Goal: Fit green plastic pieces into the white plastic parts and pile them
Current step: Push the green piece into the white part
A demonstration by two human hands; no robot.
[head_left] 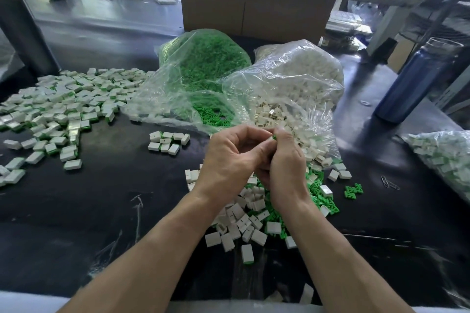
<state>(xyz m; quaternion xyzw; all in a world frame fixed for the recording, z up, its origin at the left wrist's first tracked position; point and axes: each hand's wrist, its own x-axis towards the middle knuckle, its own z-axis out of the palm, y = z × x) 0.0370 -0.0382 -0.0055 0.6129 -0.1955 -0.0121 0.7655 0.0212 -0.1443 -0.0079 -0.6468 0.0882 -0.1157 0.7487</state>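
Observation:
My left hand and my right hand meet above the black table, fingertips together. Between them a white plastic part is pinched, with a green piece showing at its top. Which hand holds which is partly hidden by the fingers. Under my hands lies a loose heap of white parts mixed with green pieces. A wide pile of fitted white-and-green parts spreads at the left. A small group of fitted parts lies in the middle.
An open clear bag of green pieces and one of white parts lie behind my hands. Another bag of parts is at the right edge. A blue bottle stands at the right, a cardboard box at the back. Paper clips lie nearby.

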